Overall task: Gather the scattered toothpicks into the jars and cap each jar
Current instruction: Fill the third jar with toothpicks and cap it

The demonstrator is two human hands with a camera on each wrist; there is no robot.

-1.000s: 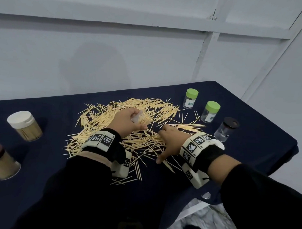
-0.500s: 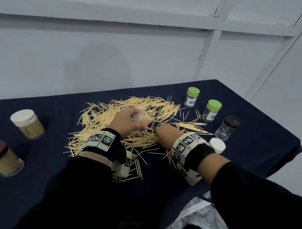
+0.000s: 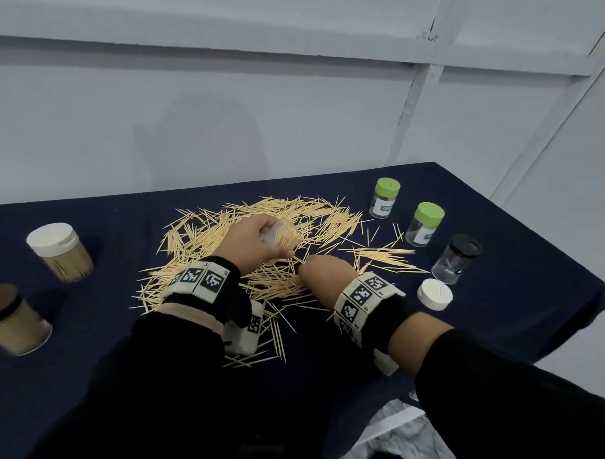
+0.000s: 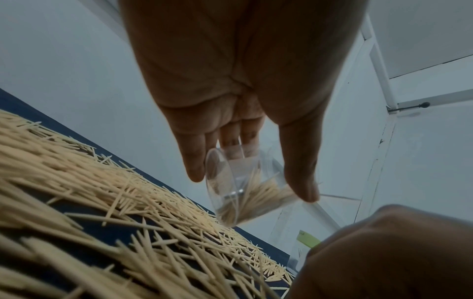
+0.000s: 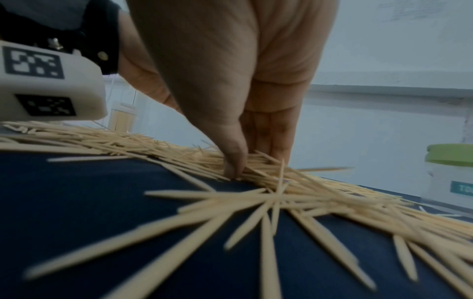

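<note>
- Head view: a pile of toothpicks (image 3: 259, 241) lies spread over the middle of a table covered in dark blue cloth (image 3: 496, 322), the sticks pointing every way. The left hand (image 3: 252, 243) grips a small clear jar (image 3: 277, 233) over the pile; the jar is tipped, its long axis running roughly level toward the right. The right hand (image 3: 323, 273) is down on the sticks just right of the left, knuckles up, its fingertips hidden here.
- Along the right edge stand two green-capped jars (image 3: 384, 198) (image 3: 426, 224), a black-capped jar (image 3: 459, 258) and a loose white cap (image 3: 434, 294). At the left edge are a white-capped jar (image 3: 60, 251) and a brown-capped jar (image 3: 11, 318), both full. Bare cloth shows between the pile and both jar groups, and along the near edge.
- Left wrist view: thumb and fingers (image 4: 194, 159) curl round the clear jar (image 4: 245, 188), which lies on its side just above the toothpicks (image 4: 115, 202), a bundle of sticks inside lying along its length.
- Right wrist view: the right hand (image 5: 243, 101) has its thumb and fingers (image 5: 276, 145) closed into a pinch on toothpicks (image 5: 294, 192) at the pile's edge; open cloth lies nearer the camera.
</note>
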